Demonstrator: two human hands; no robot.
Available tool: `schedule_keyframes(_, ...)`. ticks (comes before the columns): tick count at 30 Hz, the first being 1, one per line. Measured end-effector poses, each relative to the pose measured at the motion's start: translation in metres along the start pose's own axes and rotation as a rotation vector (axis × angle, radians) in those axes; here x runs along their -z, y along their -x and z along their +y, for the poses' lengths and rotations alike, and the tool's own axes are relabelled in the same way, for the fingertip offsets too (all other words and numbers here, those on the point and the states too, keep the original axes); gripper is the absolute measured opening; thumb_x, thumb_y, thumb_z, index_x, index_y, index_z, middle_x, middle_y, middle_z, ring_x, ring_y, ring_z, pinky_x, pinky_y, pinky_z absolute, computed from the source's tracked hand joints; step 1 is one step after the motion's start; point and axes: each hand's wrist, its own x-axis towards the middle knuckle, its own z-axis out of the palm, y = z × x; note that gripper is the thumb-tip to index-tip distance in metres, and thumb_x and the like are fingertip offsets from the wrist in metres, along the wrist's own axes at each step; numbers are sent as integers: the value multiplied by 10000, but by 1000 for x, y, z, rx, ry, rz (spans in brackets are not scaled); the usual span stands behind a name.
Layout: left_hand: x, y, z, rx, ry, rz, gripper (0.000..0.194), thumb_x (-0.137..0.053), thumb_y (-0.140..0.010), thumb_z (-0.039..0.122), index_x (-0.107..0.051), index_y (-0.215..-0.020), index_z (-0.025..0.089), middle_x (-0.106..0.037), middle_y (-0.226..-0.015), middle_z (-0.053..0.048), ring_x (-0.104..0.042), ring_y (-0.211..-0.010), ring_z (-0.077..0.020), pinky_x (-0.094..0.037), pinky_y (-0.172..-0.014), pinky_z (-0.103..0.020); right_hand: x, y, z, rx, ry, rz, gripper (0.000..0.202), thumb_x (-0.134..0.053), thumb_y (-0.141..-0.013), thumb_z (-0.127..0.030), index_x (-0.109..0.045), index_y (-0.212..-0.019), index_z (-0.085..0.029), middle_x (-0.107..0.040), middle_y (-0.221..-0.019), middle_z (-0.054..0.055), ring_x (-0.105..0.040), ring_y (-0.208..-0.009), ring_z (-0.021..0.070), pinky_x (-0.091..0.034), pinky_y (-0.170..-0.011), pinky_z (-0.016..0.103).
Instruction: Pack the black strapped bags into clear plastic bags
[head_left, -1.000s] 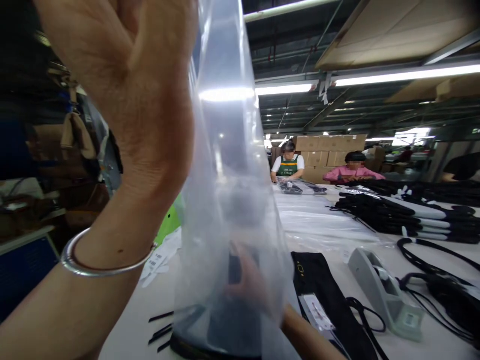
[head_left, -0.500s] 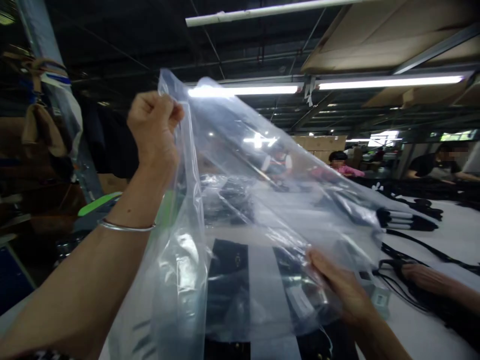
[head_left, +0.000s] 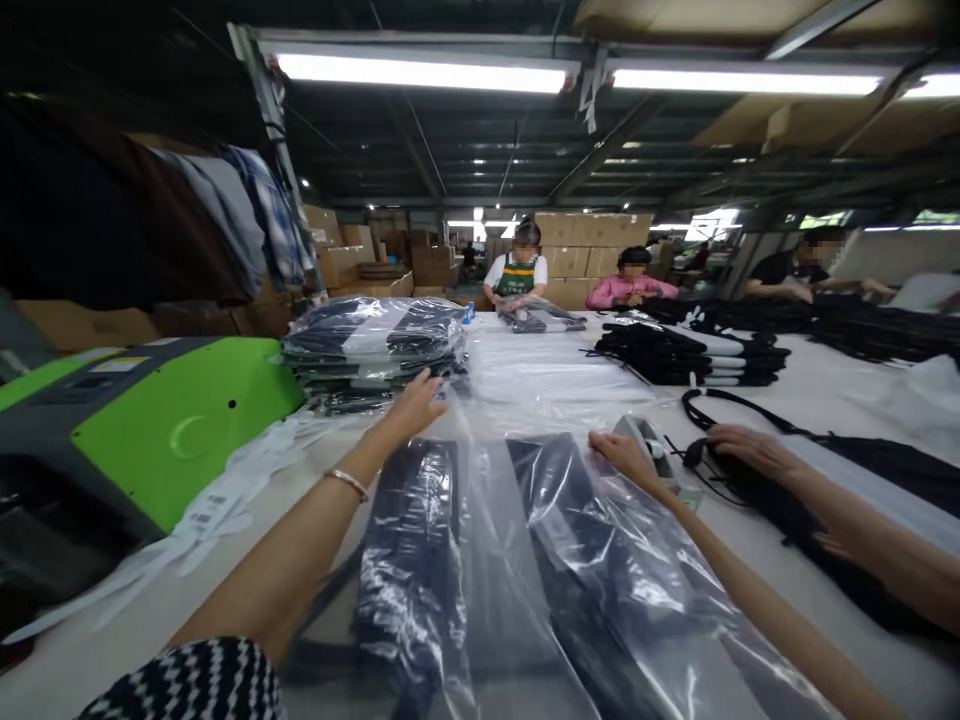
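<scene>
A clear plastic bag lies spread over a dark folded item with a pale strip down its middle, directly in front of me. My left hand is at the bag's far left corner, its fingers spread and stretched forward, beside a stack of wrapped dark items. At the far right corner of the bag, my right hand has its fingers closed on the plastic edge. A small grey device sits just beyond that hand.
A green and grey machine stands left, with white strips beside it. White sheets lie ahead; stacked black items are to the right. Near right, a co-worker's hands rest on a black item. Other people work at the far side.
The plastic bag has come down from being held up in the air to lying over the dark item. My left hand has lowered and let go; my right hand has moved forward.
</scene>
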Motion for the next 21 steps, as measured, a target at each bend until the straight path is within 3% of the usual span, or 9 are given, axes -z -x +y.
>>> schedule_keyframes(3,-25,47,28,-147,25,-139,455,-657,-894,294,-592,-1333,191,-450,-1549,-123,-370,-1462,-256,-274,-1228,-426,-10,-6,25,-53,33,-3,409,-495,-859,-454,-686,-650,-159,-674,-593,54,-608,-597,190,-407,-574,277)
schedule_keyframes(5,-35,90,49,-299,60,-271,488,-694,-881,374,-599,-1331,214,-503,-1511,-108,-408,-1435,-245,-302,-1214,-417,-16,-4,37,-74,55,8,443,-445,-883,-454,-698,-687,-147,-690,-625,65,-620,-605,191,-416,-585,277)
schedule_keyframes(8,-47,162,71,-535,108,-525,866,-790,-753,544,-435,-1483,243,-437,-1558,-132,-361,-1463,-306,-296,-1207,-497,-20,-2,50,-91,106,31,431,-447,-884,-433,-721,-760,-123,-709,-680,88,-650,-661,219,-456,-649,304)
schedule_keyframes(11,-59,220,78,-566,5,-653,1218,-877,-596,580,-234,-1574,244,-248,-1636,-192,-263,-1493,-404,-244,-1197,-615,-12,-4,51,-77,150,61,424,-581,-823,-393,-706,-1063,-67,-743,-915,149,-687,-869,285,-497,-807,370)
schedule_keyframes(14,-68,255,76,-557,-163,-584,1288,-920,-572,471,-159,-1589,258,-180,-1654,-191,-217,-1503,-423,-228,-1184,-665,6,11,33,72,190,122,625,-661,-789,-351,-558,-1329,-54,-656,-1244,216,-620,-1148,331,-461,-1001,441)
schedule_keyframes(17,-74,276,73,-677,-256,-412,1086,-837,-720,357,-186,-1583,259,-277,-1634,-150,-255,-1502,-372,-248,-1197,-622,20,70,-1,443,212,137,520,-626,-861,-354,-560,-1332,-143,-615,-1321,182,-574,-1227,325,-432,-1074,502)
schedule_keyframes(21,-84,298,64,-794,-365,-173,605,-640,-885,218,-447,-1458,240,-436,-1565,-84,-349,-1463,-288,-198,-1237,-538,7,191,-35,847,156,-207,333,-578,-940,-286,-597,-1272,-276,-676,-1242,73,-627,-1139,222,-519,-982,390)
